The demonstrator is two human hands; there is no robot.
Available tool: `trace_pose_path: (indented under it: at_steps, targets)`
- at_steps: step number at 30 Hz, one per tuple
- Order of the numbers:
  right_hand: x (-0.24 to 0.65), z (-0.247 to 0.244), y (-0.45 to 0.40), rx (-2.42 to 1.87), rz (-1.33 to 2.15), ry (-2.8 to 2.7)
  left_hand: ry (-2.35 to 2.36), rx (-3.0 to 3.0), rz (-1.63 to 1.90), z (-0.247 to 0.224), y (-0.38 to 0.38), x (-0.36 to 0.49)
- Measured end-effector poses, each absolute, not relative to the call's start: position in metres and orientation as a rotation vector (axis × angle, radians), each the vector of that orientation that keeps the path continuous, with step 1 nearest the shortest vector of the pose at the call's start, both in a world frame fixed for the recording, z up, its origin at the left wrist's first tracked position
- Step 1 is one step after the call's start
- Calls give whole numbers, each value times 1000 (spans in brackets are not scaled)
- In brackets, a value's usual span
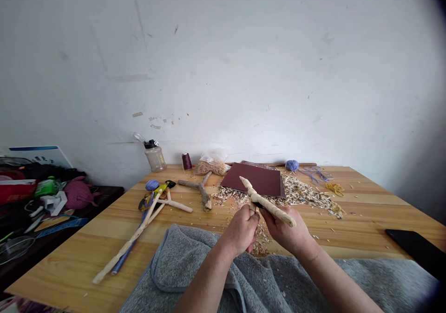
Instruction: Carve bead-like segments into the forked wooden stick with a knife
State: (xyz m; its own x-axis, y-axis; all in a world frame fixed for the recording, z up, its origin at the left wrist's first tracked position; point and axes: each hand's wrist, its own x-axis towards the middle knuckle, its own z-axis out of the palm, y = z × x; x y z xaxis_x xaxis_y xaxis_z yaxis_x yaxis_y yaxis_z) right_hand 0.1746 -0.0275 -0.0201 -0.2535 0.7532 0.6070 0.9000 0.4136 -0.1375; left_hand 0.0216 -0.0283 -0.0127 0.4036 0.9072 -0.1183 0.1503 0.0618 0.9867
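Observation:
A peeled, pale carved stick (268, 203) is held up above the table's front part, its pointed end toward the wall. My right hand (288, 229) is closed around it near the thick end. Close beside, my left hand (242, 229) is closed in a fist near the stick's middle; what it grips is mostly hidden. A small dark piece (258, 205) shows between the hands against the stick. Behind the stick lies a dark red sheet (256, 178) on wood shavings (310, 194). A grey towel (188, 252) lies below my forearms.
Forked branch (200, 187), peeled sticks (128, 245) and a yellow tool (160, 190) lie left. A bottle (155, 157), thread spool (186, 161) and bag (212, 163) stand near the wall. Blue yarn (291, 165) sits behind; a black flat object (416, 248) lies right.

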Motion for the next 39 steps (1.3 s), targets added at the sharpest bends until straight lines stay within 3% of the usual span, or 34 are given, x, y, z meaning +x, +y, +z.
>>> trace_pose_path:
  at_steps: [9, 17, 25, 39]
  targets:
    - [180, -24, -22, -1388, -163, -2068, 900, 1104, 704, -3, -30, 24]
    - [204, 0, -25, -1084, 423, -2223, 481, 846, 614, 0, -25, 14]
    - [198, -7, -24, -1278, -161, -2027, 426, 787, 702, 0, -22, 9]
    - [185, -9, -28, -1364, -115, -2061, 488, 822, 763, -3, -19, 12]
